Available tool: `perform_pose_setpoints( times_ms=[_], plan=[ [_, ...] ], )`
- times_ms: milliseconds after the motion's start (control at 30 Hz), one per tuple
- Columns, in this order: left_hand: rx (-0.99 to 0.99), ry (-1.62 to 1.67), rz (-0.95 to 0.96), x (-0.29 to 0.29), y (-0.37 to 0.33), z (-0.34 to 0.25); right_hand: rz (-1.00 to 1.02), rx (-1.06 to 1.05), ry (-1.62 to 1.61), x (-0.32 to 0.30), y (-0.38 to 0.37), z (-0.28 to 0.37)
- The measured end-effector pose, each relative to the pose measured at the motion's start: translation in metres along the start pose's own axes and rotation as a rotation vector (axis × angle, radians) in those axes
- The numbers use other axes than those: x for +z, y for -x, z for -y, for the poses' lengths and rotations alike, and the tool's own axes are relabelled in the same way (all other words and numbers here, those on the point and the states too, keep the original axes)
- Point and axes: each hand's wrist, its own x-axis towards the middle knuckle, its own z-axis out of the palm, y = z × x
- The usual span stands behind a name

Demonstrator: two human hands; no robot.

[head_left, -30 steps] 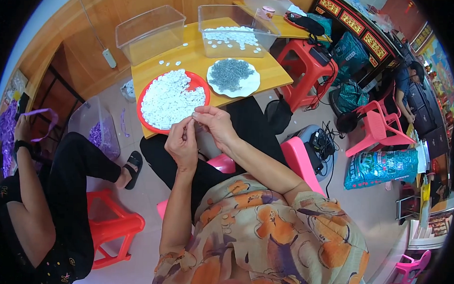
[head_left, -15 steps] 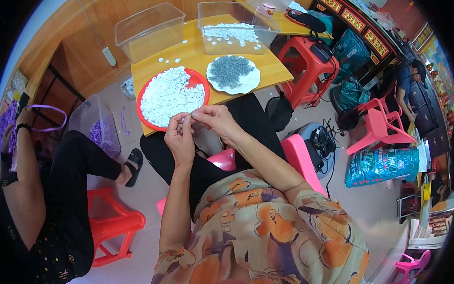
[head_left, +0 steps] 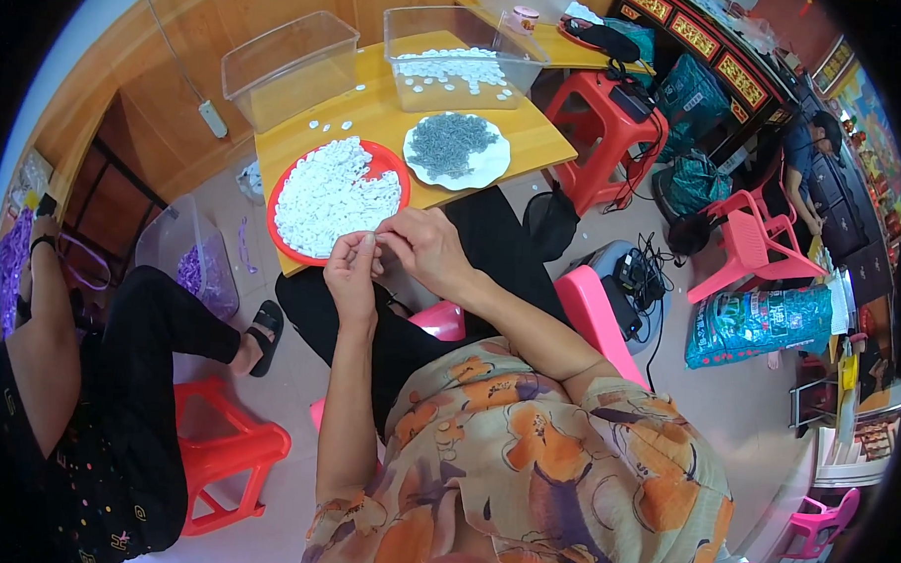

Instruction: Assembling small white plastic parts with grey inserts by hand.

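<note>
Nearest is the person's loose cream shirt (head_left: 534, 453), its soft cloth printed with orange blooms and purple strokes, above black fabric trousers (head_left: 501, 249) and a smooth pink plastic chair (head_left: 598, 316). In front of the lap, the bare left hand (head_left: 351, 278) and bare right hand (head_left: 427, 253) meet fingertip to fingertip, thumb and forefinger of each drawn together. Whatever lies between them is too small to make out.

Just beyond the hands, at the table's near edge, a round red plastic tray (head_left: 387, 162) bears a dense, knobbly heap of small glossy white pieces (head_left: 324, 203), with a bare red patch at its far right. Beside it, a white plate with a scalloped rim (head_left: 489, 166) carries a bristly mound of thin grey pieces (head_left: 453, 145). Both rest on a yellow wood-grained table (head_left: 535, 136).

Farther back, a few flat white ovals (head_left: 329, 126) lie loose on the boards. Behind them stand two clear, rectangular plastic boxes (head_left: 294, 73); the right-hand one has flat white discs (head_left: 468, 69) showing through its wall. Smooth wooden panelling (head_left: 272, 7) rises beyond.
</note>
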Motion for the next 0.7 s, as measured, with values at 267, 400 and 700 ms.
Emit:
perform_pose_setpoints(
  times_ms=[267,400,700],
  plan=[
    [-0.145,0.097,0.03,-0.0025,-0.0019,0.0026,-0.008,-0.216,0.252,-0.0008,0.0018,0.0014],
    [-0.071,0.003,0.053,-0.0022,-0.0005,0.0026,0.046,-0.152,0.253,0.0032,0.005,-0.0005],
    [-0.072,-0.027,0.062,0.0033,0.0017,-0.0036,0.064,0.148,-0.083,0.0026,0.0078,0.0004]
  ],
)
